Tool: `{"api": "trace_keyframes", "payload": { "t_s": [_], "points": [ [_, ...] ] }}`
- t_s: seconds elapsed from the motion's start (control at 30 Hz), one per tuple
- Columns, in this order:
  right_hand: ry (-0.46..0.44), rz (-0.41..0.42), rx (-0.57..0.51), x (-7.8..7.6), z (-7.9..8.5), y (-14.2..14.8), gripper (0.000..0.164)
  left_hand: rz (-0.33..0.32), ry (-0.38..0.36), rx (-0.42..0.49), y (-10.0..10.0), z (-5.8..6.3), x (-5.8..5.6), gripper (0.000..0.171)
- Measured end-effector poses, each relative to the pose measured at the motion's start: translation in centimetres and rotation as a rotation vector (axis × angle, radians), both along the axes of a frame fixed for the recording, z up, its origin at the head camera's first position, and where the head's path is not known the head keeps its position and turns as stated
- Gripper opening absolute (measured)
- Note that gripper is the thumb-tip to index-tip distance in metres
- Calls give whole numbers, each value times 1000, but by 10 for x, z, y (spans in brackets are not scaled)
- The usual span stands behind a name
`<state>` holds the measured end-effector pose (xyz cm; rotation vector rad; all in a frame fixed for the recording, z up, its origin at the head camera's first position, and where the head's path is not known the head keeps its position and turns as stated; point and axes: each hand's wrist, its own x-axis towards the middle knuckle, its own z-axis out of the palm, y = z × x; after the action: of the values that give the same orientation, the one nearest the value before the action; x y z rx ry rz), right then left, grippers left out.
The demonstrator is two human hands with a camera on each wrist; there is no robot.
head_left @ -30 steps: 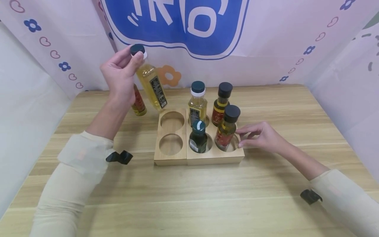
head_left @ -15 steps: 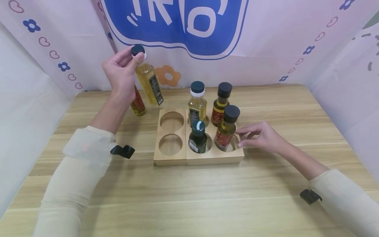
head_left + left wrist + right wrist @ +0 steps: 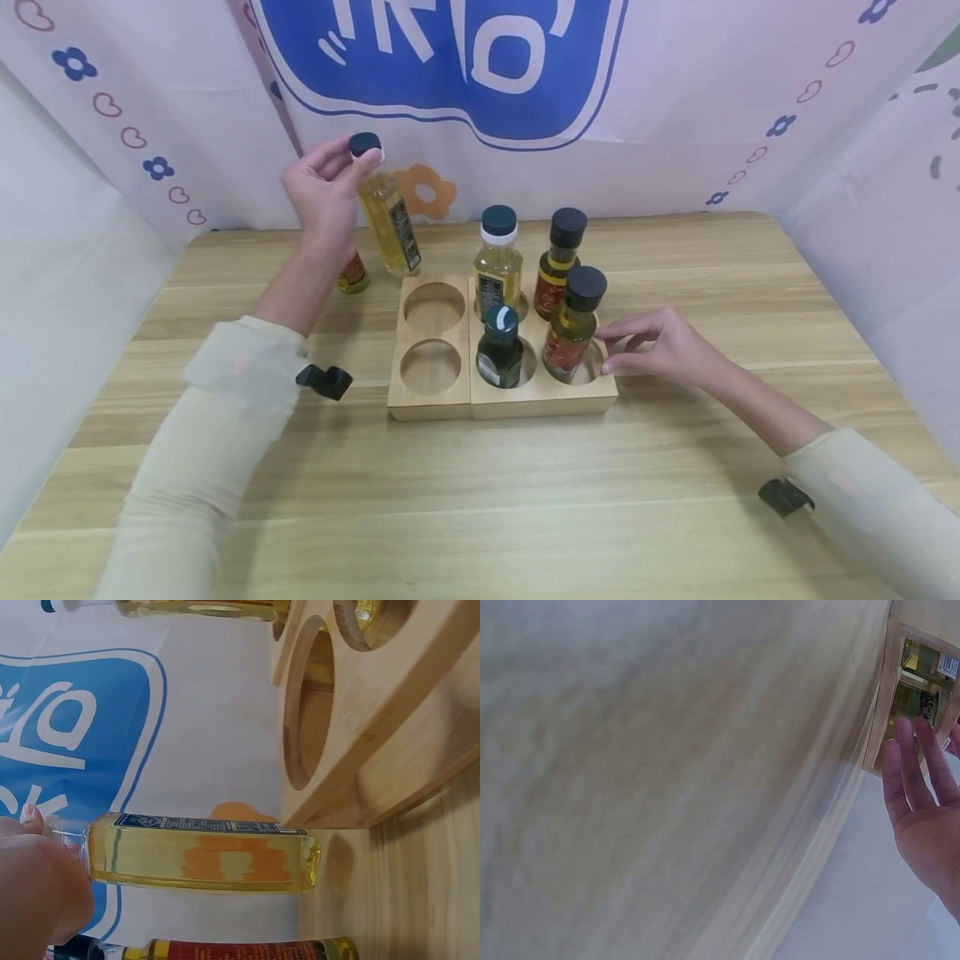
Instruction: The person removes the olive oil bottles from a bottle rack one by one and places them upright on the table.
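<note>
A wood-grain table (image 3: 480, 525) bears a wooden rack (image 3: 431, 410) with round holes. At the rack's 11 o'clock, a tall golden bottle (image 3: 390, 227) is pinched by its cap (image 3: 364, 143) in a person's left hand (image 3: 324, 187). At 3 o'clock, the right hand (image 3: 666, 346) touches the rack's side, fingers (image 3: 913, 776) loosely extended, gripping nothing. Inside stand a second golden bottle (image 3: 498, 269) at 12 o'clock, two red-labelled bottles (image 3: 566, 342) toward 2, and a small dark green bottle (image 3: 500, 360) toward 6.
</note>
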<state>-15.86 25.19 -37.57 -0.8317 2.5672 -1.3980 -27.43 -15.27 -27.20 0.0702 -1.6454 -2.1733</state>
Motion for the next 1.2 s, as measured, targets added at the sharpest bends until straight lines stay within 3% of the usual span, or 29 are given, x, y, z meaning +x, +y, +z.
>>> {"api": "trace_keyframes", "payload": {
  "t_s": [0.47, 1.2],
  "points": [
    [5, -4, 12, 0, -1, 1, 38, -1, -66, -10, 4, -13, -4, 44],
    [3, -6, 18, -1, 0, 0, 37, -17, -62, -32, 3, -17, -5, 45]
  ]
}}
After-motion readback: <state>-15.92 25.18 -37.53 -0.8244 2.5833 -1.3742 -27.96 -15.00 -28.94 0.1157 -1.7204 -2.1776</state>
